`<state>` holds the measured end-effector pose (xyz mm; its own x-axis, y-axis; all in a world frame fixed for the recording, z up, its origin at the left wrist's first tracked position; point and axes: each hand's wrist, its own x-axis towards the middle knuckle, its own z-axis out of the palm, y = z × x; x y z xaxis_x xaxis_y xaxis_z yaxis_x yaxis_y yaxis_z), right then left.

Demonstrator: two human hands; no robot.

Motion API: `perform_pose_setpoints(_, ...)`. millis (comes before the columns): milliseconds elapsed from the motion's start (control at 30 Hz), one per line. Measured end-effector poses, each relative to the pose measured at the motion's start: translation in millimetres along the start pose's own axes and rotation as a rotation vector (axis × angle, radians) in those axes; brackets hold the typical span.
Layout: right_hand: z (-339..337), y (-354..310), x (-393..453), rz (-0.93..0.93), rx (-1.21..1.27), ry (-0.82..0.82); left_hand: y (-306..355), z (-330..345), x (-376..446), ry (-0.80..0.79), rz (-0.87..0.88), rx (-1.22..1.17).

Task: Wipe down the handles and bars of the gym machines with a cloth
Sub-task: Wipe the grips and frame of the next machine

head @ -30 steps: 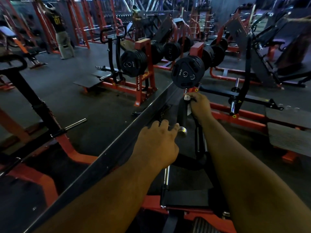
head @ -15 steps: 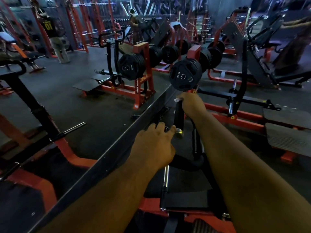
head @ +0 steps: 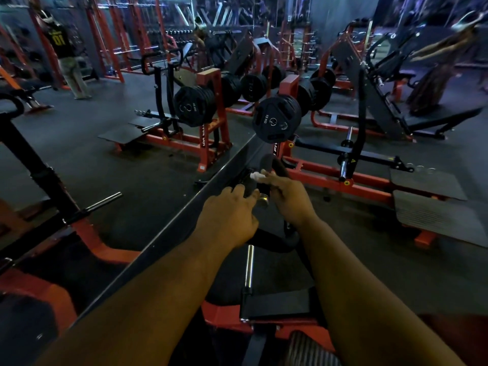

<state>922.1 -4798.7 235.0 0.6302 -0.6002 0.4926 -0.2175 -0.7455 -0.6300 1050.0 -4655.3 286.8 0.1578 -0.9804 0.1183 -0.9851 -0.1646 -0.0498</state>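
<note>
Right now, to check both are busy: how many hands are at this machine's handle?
2. The left hand is by the chrome end cap; the right hand grips the black handle beyond, white cloth at its fingertips.

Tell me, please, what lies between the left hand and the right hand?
In the head view, the metal end cap of the black handle shows between the left hand and the right hand.

A small white cloth (head: pixel 255 176) peeks out past the right hand's (head: pixel 289 196) fingertips, against the black padded handle (head: pixel 266 171).
</note>
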Motion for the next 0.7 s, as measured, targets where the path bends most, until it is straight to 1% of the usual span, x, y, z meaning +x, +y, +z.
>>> perform_pose_setpoints(67,-5,-4,-10,-0.005,0.038,0.049,0,0,0,0.012,0.006,0.002)
perform_pose_setpoints(200,-14,2,22,0.15,-0.051,0.291,-1,2,-1,0.024,0.006,0.006)
perform_pose_setpoints(233,-15,5,37,0.188,-0.074,0.311,-2,3,1,0.028,0.006,0.008)
perform_pose_setpoints(267,-17,7,53,0.211,-0.107,0.274,-3,3,2,0.031,0.006,0.011)
perform_pose_setpoints(400,-10,26,105,0.26,-0.313,-0.122,-5,6,5,0.019,-0.007,0.006)
perform_pose_setpoints(433,-6,29,111,0.269,-0.367,-0.186,-5,7,5,0.023,-0.007,0.006)
perform_pose_setpoints(500,-5,29,111,0.279,-0.416,-0.236,-5,7,5,0.029,-0.011,0.001)
perform_pose_setpoints(533,-7,27,106,0.253,-0.417,-0.243,-5,8,5,0.032,-0.011,-0.001)
perform_pose_setpoints(700,-36,2,62,-0.034,-0.344,-0.358,-4,5,2,0.028,-0.004,-0.016)
